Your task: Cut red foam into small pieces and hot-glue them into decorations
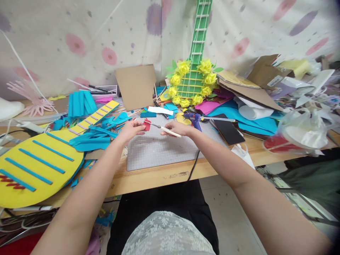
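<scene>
Holding pens (98,88), a box (113,94) lies beyond left fingers (136,128) pinching red piece (147,124).

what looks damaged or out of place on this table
The wooden table has a worn, brownish patch near its front edge, beside the grey mat, unlike the plainer wood around it. Blue scraps lie strewn left of the mat.

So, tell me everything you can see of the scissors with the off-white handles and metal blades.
The scissors have off-white handles and slim, grey, metal-looking blades, with a darker pivot between them. The person's bare right hand grips the handles and hides part of them. They are over the grey gridded cutting mat, blades pointing toward the left hand and reaching the small red sheet-like piece at its fingertips. How far the blades are open is too small to tell.
</scene>
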Demonstrator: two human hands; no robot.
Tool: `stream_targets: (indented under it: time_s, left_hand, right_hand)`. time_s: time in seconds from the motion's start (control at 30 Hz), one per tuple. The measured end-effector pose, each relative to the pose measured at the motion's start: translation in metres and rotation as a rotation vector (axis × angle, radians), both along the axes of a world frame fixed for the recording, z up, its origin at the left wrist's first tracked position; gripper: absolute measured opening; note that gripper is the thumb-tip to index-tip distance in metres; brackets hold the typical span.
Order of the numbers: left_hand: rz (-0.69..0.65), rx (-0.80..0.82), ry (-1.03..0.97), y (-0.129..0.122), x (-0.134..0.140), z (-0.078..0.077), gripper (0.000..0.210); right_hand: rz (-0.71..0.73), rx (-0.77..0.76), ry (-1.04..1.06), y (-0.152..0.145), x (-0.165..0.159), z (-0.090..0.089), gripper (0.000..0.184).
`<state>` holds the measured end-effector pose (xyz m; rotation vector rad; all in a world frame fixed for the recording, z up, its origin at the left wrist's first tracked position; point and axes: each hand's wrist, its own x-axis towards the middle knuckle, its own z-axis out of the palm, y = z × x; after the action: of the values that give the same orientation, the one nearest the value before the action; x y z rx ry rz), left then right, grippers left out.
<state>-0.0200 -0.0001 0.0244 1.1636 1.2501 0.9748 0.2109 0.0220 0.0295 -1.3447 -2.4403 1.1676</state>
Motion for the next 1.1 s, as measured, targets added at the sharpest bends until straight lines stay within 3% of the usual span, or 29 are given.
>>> stream_targets:
  time_s: [0.17,0.33,0.43,0.53,0.6,0.67,0.73,0.83,0.93,1.1]
  left_hand:
    - [0.005,-0.016,0.003,0.000,0.000,0.000,0.030]
    - [0.025,0.010,-0.007,0.001,-0.002,-0.007,0.035]
    - [0.044,0.015,-0.018,0.001,0.001,-0.009,0.038]
    - [0.073,0.007,-0.018,-0.001,0.006,-0.009,0.038]
    - [0.086,0.001,-0.026,-0.002,0.009,-0.009,0.036]
    - [0.083,0.005,-0.036,-0.002,0.012,-0.009,0.033]
    - [0.068,0.019,-0.047,-0.003,0.014,-0.009,0.031]
    - [0.032,0.043,-0.068,-0.004,0.018,-0.007,0.028]
    - [-0.012,0.074,-0.064,-0.006,0.019,-0.006,0.025]
    - [-0.065,0.100,-0.059,-0.006,0.016,-0.008,0.024]
  right_hand:
    - [-0.009,0.025,-0.031,0.002,0.003,-0.001,0.053]
    - [-0.117,0.230,-0.244,0.003,0.004,-0.005,0.051]
    - [-0.223,0.362,-0.405,0.002,0.002,-0.011,0.040]
    - [-0.248,0.405,-0.392,0.003,0.001,-0.017,0.028]
    - [-0.296,0.426,-0.259,0.004,-0.002,-0.017,0.024]
    - [-0.392,0.384,0.009,0.004,-0.010,-0.016,0.023]
    - [-0.456,0.234,0.374,0.003,-0.024,-0.014,0.025]
    - [-0.411,-0.034,0.792,-0.001,-0.048,-0.013,0.035]
    - [-0.385,-0.174,0.952,-0.004,-0.065,-0.017,0.040]
    - [-0.403,-0.230,1.035,-0.002,-0.071,-0.022,0.040]
